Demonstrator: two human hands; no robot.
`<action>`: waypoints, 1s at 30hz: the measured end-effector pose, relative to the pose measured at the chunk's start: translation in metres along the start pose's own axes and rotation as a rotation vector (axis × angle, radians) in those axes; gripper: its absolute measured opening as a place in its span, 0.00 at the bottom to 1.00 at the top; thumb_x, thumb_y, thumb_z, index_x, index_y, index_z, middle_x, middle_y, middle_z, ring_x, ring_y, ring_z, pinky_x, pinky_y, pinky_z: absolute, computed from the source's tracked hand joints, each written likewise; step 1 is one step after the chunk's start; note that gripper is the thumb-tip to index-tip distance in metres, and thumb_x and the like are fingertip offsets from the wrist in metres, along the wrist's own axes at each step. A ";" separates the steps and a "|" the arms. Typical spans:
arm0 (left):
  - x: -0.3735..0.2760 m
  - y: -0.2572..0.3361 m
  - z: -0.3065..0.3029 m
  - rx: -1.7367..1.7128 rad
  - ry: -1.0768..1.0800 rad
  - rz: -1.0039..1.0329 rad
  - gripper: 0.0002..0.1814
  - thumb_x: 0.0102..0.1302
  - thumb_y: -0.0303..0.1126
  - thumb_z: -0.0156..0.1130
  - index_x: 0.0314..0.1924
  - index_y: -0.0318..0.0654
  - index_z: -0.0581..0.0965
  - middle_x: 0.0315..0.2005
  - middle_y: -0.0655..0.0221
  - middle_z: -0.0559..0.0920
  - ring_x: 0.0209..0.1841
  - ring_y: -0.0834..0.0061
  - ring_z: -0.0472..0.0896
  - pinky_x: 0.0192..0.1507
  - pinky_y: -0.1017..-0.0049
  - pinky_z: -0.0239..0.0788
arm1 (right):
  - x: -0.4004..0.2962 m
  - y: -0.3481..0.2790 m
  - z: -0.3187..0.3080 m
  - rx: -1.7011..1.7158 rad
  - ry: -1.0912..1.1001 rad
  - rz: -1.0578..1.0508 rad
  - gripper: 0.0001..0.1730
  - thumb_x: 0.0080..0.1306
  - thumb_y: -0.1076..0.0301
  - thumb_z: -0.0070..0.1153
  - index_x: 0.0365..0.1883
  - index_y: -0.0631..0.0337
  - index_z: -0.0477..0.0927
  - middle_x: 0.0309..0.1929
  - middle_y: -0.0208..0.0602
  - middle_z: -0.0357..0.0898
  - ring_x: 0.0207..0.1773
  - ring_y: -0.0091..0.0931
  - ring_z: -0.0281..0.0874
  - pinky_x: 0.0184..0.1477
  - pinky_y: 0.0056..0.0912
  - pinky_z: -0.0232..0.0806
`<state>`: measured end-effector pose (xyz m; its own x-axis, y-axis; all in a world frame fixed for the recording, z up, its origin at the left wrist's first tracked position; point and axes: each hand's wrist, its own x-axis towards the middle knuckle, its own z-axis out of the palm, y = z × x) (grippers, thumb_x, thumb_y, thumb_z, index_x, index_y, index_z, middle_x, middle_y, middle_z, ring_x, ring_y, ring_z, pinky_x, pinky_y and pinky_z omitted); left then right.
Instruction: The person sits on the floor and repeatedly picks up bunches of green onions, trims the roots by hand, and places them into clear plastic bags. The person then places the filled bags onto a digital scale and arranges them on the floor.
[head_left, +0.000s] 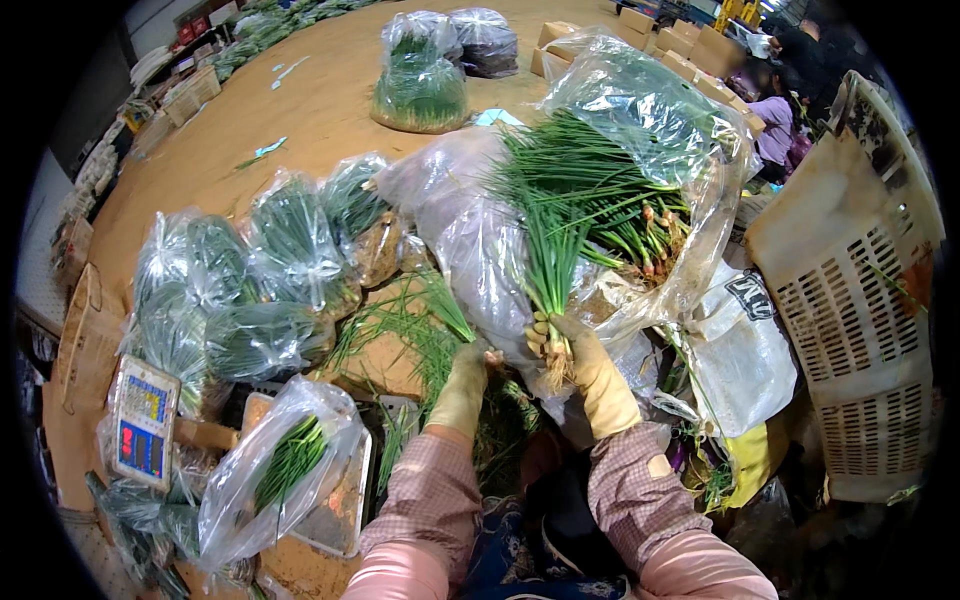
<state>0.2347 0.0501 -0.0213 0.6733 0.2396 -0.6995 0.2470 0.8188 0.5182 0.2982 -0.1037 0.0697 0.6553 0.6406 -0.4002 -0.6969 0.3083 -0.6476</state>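
My right hand (589, 367), in a pale glove, grips a bunch of scallions (553, 277) just above its roots, leaves pointing away from me. A thinner bundle of scallions (450, 309) is held in my gloved left hand (466, 382), its root ends showing beside the fingers. Beyond my right hand, an opened clear plastic bag (637, 82) partly covers a large heap of scallions (592, 180) with reddish bulbs. A filled translucent bag (472, 217) lies between the two bundles' leaf ends. Loose green leaves (405, 330) are strewn around and below my left hand.
Left, a clear bag with scallions (292, 457) lies on a scale platform (341, 517) beside its lit display (146, 424). Tied scallion bags (289, 255) lie behind. A plastic crate (855, 322) stands right, near a white sack (742, 352). People (776, 112) are at far right.
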 end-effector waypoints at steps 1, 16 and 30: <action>-0.013 0.008 -0.014 -0.020 -0.016 0.048 0.11 0.68 0.34 0.42 0.40 0.33 0.69 0.25 0.69 0.75 0.18 0.82 0.69 0.19 0.80 0.66 | -0.001 0.003 0.009 0.033 -0.032 0.017 0.15 0.66 0.67 0.45 0.46 0.69 0.70 0.40 0.42 0.76 0.35 0.28 0.77 0.36 0.27 0.73; -0.189 -0.025 -0.053 -0.192 -0.285 0.156 0.09 0.65 0.34 0.49 0.41 0.38 0.70 0.25 0.70 0.75 0.23 0.83 0.73 0.23 0.83 0.70 | -0.075 0.104 0.065 -0.654 -0.164 -0.070 0.20 0.64 0.54 0.51 0.43 0.63 0.74 0.27 0.35 0.77 0.20 0.20 0.69 0.24 0.23 0.65; -0.253 -0.035 -0.064 0.002 0.043 0.250 0.24 0.53 0.23 0.62 0.49 0.33 0.65 0.33 0.67 0.76 0.30 0.78 0.74 0.29 0.78 0.67 | -0.128 0.117 0.103 -1.038 0.092 -0.365 0.08 0.59 0.63 0.53 0.28 0.58 0.73 0.20 0.29 0.69 0.22 0.25 0.67 0.26 0.24 0.64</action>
<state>0.0116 -0.0063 0.1058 0.6833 0.4566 -0.5697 0.0779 0.7303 0.6787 0.1025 -0.0776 0.1118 0.8213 0.5629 -0.0929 0.0982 -0.2998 -0.9490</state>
